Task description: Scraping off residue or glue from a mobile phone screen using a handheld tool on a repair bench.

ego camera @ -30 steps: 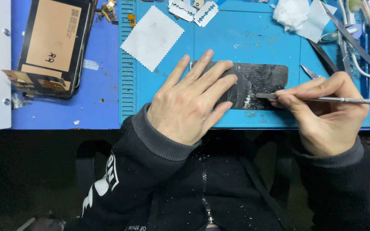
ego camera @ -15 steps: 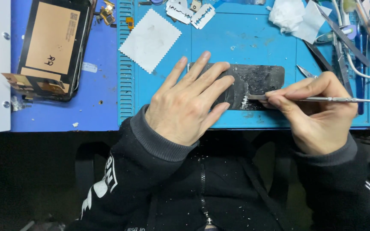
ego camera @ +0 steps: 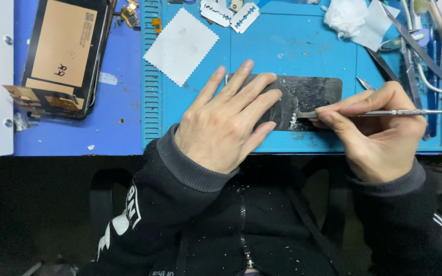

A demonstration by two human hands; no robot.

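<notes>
1. The left hand (ego camera: 221,128) lies flat and open, palm down, with its fingers spread over the left half of a dark panel (ego camera: 308,97); it grips nothing, only presses.
2. The panel lies flat on the blue mat (ego camera: 292,48), near the mat's front edge. Its bare right half is scuffed with grey, flaky residue.
3. The right hand (ego camera: 374,133) is closed in a pen-like pinch on a thin metal tool (ego camera: 384,113), which runs nearly level out toward 3 o'clock.
4. The tool's tip touches the panel beside a small heap of white scrapings (ego camera: 292,121), just at 3 o'clock of the left fingertips.
5. At 11 o'clock of the left hand lies a pale square cloth (ego camera: 181,46) with zigzag edges.
6. At 12 o'clock, near the mat's far edge, lie two razor blades (ego camera: 231,11).
7. At 1 o'clock of the panel sit crumpled white tissues (ego camera: 356,20).
8. At 9 o'clock, well apart, off the mat, lies a black device (ego camera: 65,53) with a brown sheet on it.
</notes>
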